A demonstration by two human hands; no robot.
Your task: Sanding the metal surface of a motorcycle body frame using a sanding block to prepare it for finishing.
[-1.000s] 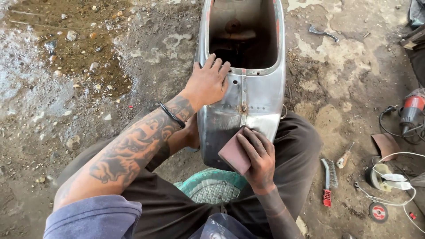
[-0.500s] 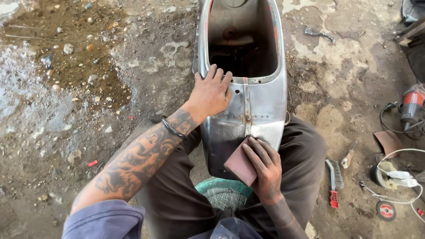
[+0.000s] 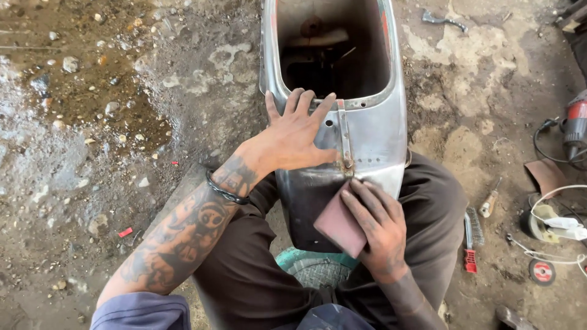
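Note:
A bare-metal scooter body shell (image 3: 373, 134) stands between my knees, its open cavity facing up. My left hand (image 3: 296, 137) lies flat on its upper left face, fingers spread, next to the riveted centre seam. My right hand (image 3: 376, 229) presses a reddish-brown sheet of sandpaper (image 3: 339, 227) against the shell's lower front. I sit on a teal woven stool (image 3: 315, 269), partly hidden by my legs.
Rough dirt and concrete floor with stones and a wet patch at the left. At the right lie a wire brush with a red handle (image 3: 469, 241), a screwdriver (image 3: 489, 205), grinding discs (image 3: 542, 272), cables and a power tool (image 3: 575, 125). A wrench (image 3: 443, 19) lies at the top.
My right hand has slid the sandpaper slightly on the shell's lower front. My left hand stays pressed on the shell. The view has shifted a little.

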